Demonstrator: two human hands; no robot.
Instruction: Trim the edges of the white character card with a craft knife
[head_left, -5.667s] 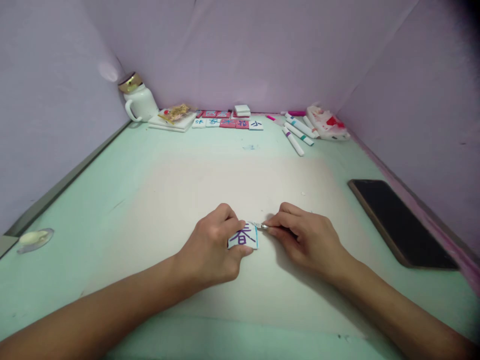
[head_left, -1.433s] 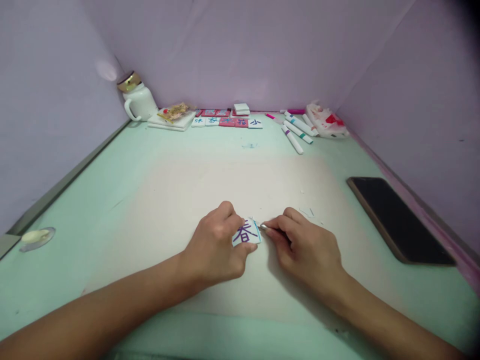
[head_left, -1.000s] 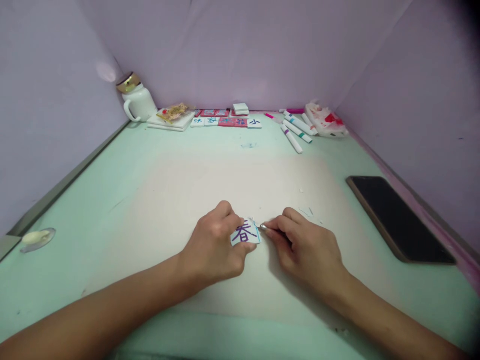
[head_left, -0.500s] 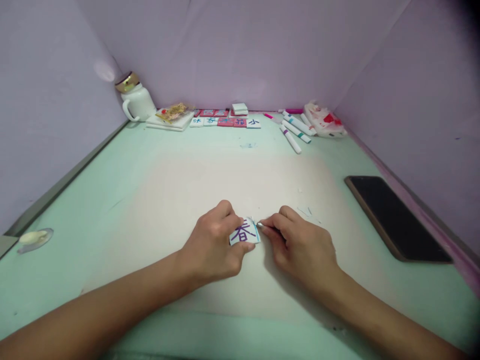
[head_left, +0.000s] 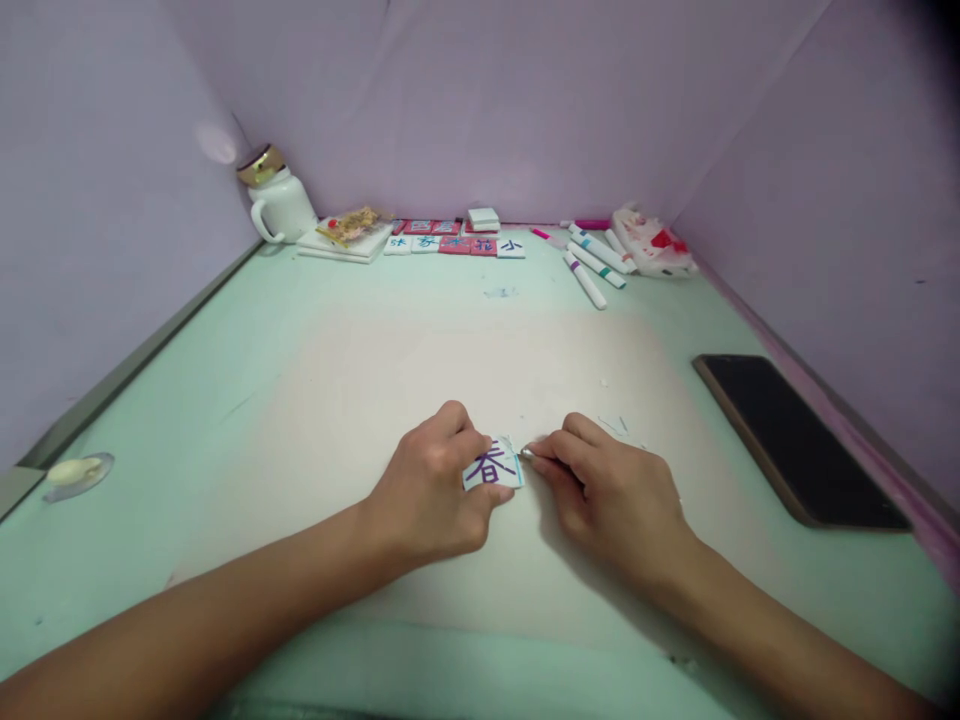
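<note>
A small white square card (head_left: 493,466) with a purple character and a blue right edge lies on the pale table in the middle of the head view. My left hand (head_left: 442,480) pinches it between thumb and fingers from the left. My right hand (head_left: 611,490) is closed in a pinch just right of the card. A small shiny metal piece (head_left: 526,453) shows at its fingertips, close to the card's right edge. Its shape is mostly hidden by the fingers. Thin blue-white scraps (head_left: 613,426) lie beyond my right hand.
A phone (head_left: 799,440) lies at the right. Along the back are a white mug (head_left: 285,208), a white stack (head_left: 352,244), character cards (head_left: 456,245), markers (head_left: 585,279) and a plastic bag (head_left: 652,245). An oval dish (head_left: 79,475) sits at the far left.
The whole view has shifted slightly. Both hands keep their grips, and the metal piece in my right hand stands a little farther from the card's edge.
</note>
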